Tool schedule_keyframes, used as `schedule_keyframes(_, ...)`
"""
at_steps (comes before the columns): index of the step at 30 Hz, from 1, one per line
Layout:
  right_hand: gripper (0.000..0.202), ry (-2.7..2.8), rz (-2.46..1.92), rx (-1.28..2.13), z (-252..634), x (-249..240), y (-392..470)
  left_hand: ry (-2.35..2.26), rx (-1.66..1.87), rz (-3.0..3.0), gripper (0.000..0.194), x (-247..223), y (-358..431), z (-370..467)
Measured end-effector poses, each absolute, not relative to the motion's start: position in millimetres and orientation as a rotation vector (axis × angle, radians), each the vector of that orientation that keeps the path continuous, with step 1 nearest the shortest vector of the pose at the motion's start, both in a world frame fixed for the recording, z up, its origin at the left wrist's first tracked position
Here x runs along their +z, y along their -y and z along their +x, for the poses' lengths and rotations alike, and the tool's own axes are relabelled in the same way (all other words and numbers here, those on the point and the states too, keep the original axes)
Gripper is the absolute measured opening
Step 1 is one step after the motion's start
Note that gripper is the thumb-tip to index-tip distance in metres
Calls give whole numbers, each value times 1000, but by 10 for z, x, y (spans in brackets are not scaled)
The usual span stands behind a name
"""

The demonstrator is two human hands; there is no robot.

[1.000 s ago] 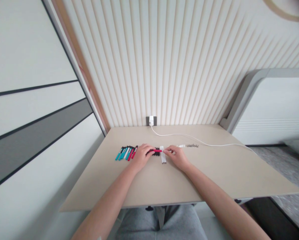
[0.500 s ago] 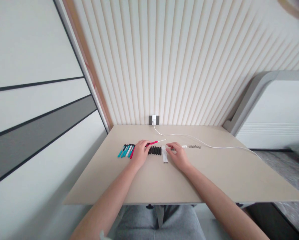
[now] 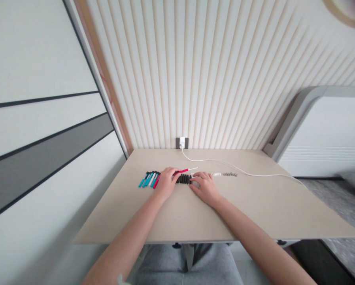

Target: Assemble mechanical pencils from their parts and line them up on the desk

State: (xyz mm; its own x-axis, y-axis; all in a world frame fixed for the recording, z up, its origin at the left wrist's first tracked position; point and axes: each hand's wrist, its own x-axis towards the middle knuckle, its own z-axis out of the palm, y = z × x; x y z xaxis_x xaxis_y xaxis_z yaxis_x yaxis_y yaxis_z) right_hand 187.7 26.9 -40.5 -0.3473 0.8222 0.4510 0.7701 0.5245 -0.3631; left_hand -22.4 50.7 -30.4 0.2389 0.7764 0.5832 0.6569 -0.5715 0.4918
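My left hand (image 3: 166, 182) is closed on a red pen barrel (image 3: 182, 171), which points right with a thin white refill (image 3: 193, 169) sticking out of its end. Below the barrel lies a row of short black pen pieces (image 3: 183, 179). At the row's right end is my right hand (image 3: 206, 187), its thumb and fingers curved but apart, fingertips at the last black piece. Whether it grips that piece I cannot tell. White refills (image 3: 196, 184) lie partly hidden under this hand. Left of my left hand are several turquoise, white and red pens (image 3: 148, 179) with black ends.
Small white pieces (image 3: 216, 174) and small grey springs (image 3: 231, 174) lie in a line to the right. A white cable (image 3: 225, 161) runs from a charger (image 3: 182, 142) at the wall across the beige table (image 3: 254, 209). A cabinet (image 3: 47, 190) stands at the left.
My right hand has moved left, over the white refills to the right end of the black row. My left hand keeps the red barrel almost in place. The view has shifted slightly.
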Motion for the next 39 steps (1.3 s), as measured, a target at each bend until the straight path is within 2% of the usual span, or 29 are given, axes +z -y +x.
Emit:
schedule_keyframes(6, 24, 2229, -1323, 62, 1853, -369, -272, -1375, 1227, 2365, 12, -312, -509, -226)
schedule_keyframes(39, 19, 2265, -1285, -48, 1860, -314, -254, -1384, 1204, 2369, 13, -315, -522, -230)
